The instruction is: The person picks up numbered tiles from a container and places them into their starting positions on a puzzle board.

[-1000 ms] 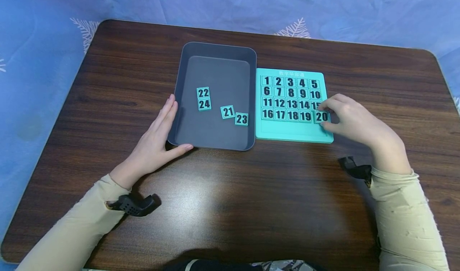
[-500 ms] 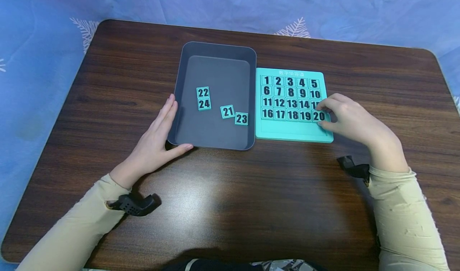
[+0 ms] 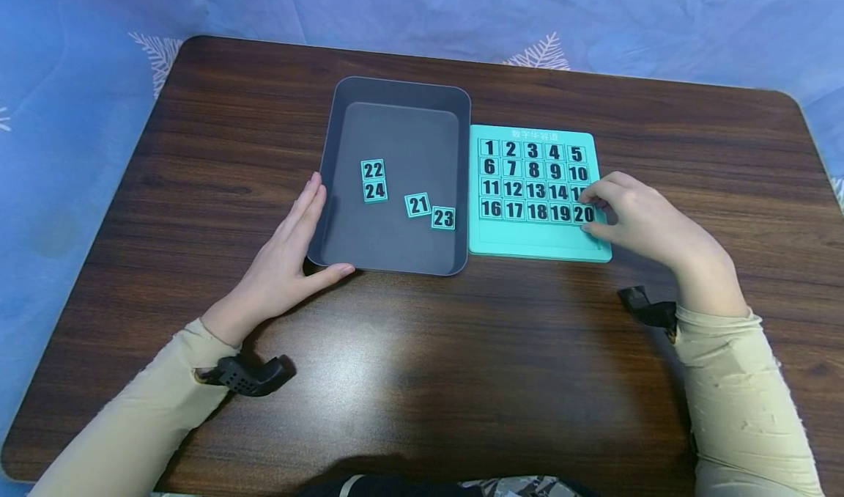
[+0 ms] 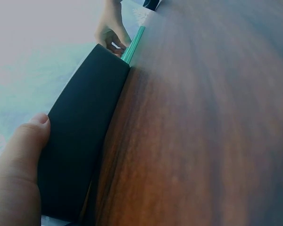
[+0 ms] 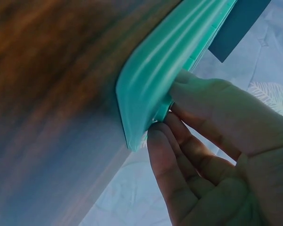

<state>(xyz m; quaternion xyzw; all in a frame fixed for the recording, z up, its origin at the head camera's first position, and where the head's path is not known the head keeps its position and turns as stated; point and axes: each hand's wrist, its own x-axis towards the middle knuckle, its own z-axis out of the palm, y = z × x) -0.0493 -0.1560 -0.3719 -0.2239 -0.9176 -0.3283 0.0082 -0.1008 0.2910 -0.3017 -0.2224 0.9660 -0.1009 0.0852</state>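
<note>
My right hand (image 3: 649,222) pinches the number tile 20 (image 3: 583,214) from above and below, at the right end of the fourth row of a turquoise number puzzle board (image 3: 527,240). Tiles 1 to 19 fill the rows around it, and the fingers partly cover 15. In the right wrist view, thumb and fingers come together at the board's edge (image 5: 151,75). My left hand (image 3: 277,262) lies with straight fingers along the left side of a dark grey tray (image 3: 395,251), its thumb at the near edge. In the left wrist view that thumb (image 4: 28,141) touches the tray wall (image 4: 80,127).
Inside the tray lie tile 22 (image 3: 372,168), tile 24 (image 3: 375,190), tile 21 (image 3: 417,204) and tile 23 (image 3: 444,218). The tray stands right against the board's left side. Both sit on a dark wooden table (image 3: 422,350) in front of a blue cloth (image 3: 422,13).
Tile 20 has shifted slightly left and now lines up with its row, my right hand moving with it. The left hand and tray have stayed still.
</note>
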